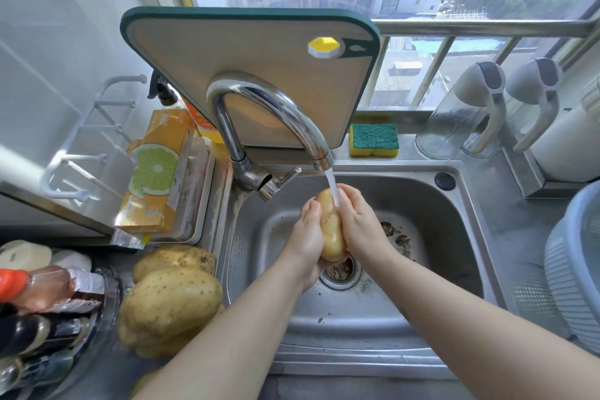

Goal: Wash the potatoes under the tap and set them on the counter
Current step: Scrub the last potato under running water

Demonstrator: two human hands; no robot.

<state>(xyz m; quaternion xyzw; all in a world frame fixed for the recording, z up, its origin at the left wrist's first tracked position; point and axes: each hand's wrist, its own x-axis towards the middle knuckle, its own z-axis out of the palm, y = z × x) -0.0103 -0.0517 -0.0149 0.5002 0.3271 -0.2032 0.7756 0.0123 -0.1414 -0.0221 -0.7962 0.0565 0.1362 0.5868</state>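
Observation:
A long yellow potato (331,230) is held upright over the steel sink (454,237), with the water stream from the chrome tap (276,107) running onto its upper end. My left hand (306,237) cups its left side and bottom, fingers curled round it. My right hand (360,221) wraps its right side. Several more potatoes (172,299) lie piled on the counter left of the sink.
Dirt and peel bits lie around the drain (341,273). A cutting board (253,75) leans behind the tap, a sponge (374,140) beside it. Bottles (42,289) stand at the left, an orange box (159,172) behind, and a grey basket (574,269) sits on the right counter.

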